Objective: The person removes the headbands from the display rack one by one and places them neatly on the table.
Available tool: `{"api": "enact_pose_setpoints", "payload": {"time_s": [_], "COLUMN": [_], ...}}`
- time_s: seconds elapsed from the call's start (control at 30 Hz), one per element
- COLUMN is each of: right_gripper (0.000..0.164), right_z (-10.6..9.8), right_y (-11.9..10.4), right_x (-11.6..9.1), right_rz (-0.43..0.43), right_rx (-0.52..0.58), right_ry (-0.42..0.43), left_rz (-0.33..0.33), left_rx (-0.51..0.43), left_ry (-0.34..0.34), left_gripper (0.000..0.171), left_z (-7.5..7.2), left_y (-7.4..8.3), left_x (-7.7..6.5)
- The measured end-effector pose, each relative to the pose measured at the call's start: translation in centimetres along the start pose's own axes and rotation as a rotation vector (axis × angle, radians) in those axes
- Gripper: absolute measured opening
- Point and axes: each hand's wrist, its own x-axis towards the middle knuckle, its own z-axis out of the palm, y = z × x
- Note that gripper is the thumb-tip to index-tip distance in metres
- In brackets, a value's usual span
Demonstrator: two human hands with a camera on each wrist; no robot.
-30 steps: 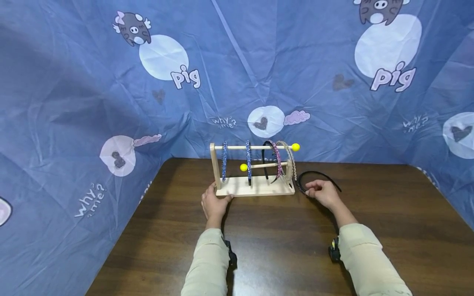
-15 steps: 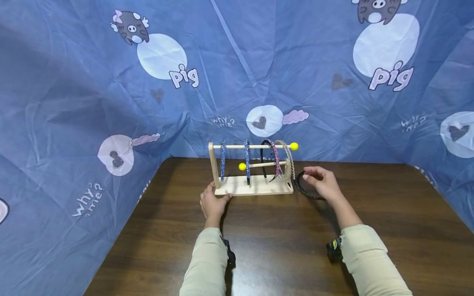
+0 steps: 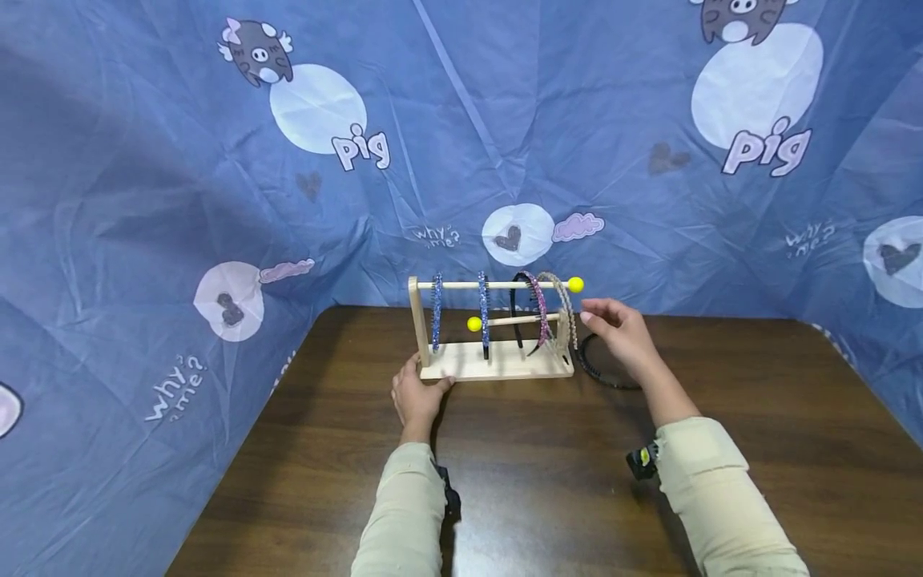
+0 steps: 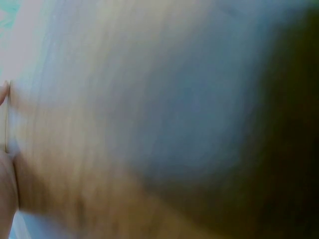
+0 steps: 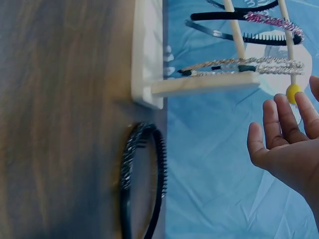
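A wooden headband stand (image 3: 461, 366) stands at mid-table in the head view, its upper rod tipped by a yellow ball (image 3: 576, 284). My left hand (image 3: 417, 398) holds the left end of its base, thumb along the front edge; blur fills most of the left wrist view. On the rods hang two blue glittery headbands (image 3: 484, 312), a pink-and-black one (image 3: 542, 312) and pale braided ones (image 5: 279, 64). My right hand (image 3: 623, 336) is raised just right of the ball, fingers loosely bent around nothing. Below it, a black toothed headband (image 5: 127, 169) lies on the table.
A second yellow ball (image 3: 473, 324) caps the lower rod, pointing left. The brown wooden table (image 3: 534, 473) reaches back to a blue printed cloth (image 3: 404, 176) that hangs behind and along the sides.
My right hand has risen from the black headband on the table up to the end of the upper rod. The left hand stays at the stand's base.
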Motion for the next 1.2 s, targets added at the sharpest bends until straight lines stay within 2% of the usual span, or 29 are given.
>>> {"api": "enact_pose_setpoints", "payload": {"time_s": [0.3, 0.73, 1.03, 1.2], "right_gripper": [0.038, 0.033, 0.029, 0.026], "right_z": [1.1, 1.8, 1.9, 1.9], "right_y": [-1.3, -1.1, -1.4, -1.4], "right_x": [1.4, 1.9, 1.8, 1.8], "right_rz": [0.029, 0.049, 0.054, 0.064], "right_rx": [0.094, 0.153, 0.14, 0.122], "right_ry": [-0.037, -0.047, -0.044, -0.009], "left_rz": [0.005, 0.007, 0.021, 0.028], "left_rx": [-0.007, -0.006, -0.008, -0.014], "left_ry": [0.006, 0.014, 0.014, 0.016], "left_gripper": [0.08, 0.081, 0.08, 0.081], "left_z": [-0.1, 0.0, 0.0, -0.1], "left_y": [0.2, -0.1, -0.2, -0.2], "left_x": [0.1, 0.2, 0.2, 0.1]}}
